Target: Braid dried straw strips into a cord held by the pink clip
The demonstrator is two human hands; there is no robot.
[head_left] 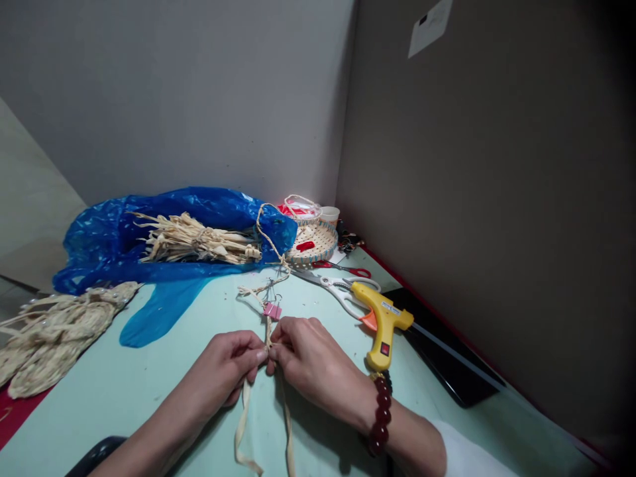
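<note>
Both hands meet at a thin braid of pale dried plant fibre (269,328) in the middle of the table. A pink binder clip (272,311) grips its upper part. My left hand (231,361) is closed, thumb and forefinger pinching the braid's lower end. Opposite it, my right hand (311,361) pinches the same spot from the right side, its fingertips partly hidden. Two loose flat fibre strands hang below, one strand (242,430) under my left hand and another strand (288,424) under my right. Beyond the clip a thin twisted cord (271,232) runs up over a blue bag.
The blue plastic bag (104,232) holds a bundle of dried fibre (199,238). Woven fibre pieces (74,331) lie left. Rightward are a yellow glue gun (382,324), white-handled scissors (342,291), red-handled scissors (355,271), a black flat device (457,371) and a woven basket (322,242).
</note>
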